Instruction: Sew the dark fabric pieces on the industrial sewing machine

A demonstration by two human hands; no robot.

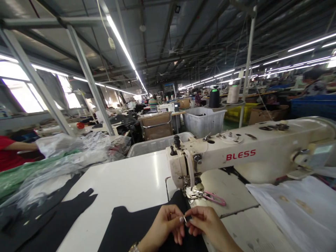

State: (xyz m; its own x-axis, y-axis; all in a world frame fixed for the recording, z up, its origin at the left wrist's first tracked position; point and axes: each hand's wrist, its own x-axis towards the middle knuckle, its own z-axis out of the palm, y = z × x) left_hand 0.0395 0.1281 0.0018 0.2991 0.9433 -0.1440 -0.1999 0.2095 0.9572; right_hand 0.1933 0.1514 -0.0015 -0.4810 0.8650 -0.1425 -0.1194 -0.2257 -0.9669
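My left hand [168, 224] and my right hand [206, 224] meet over dark fabric, fingertips pinched together. Between them is a small black piece with a white edge [187, 218], too small to name further; both hands grip it. Black fabric [136, 222] lies beneath my hands and runs up to the needle area of a cream sewing machine [220, 150]. Just beyond my right hand, thread snips with a pink handle [215, 198] rest on the machine bed.
Dark cut fabric pieces [52, 217] lie at the left of the white table [97, 185], near plastic-wrapped bundles [86, 147]. White cloth [296, 203] lies at right. Thread cones [214, 98] stand behind the machine, near a plastic bin [203, 122]. A person in red [12, 152] is at far left.
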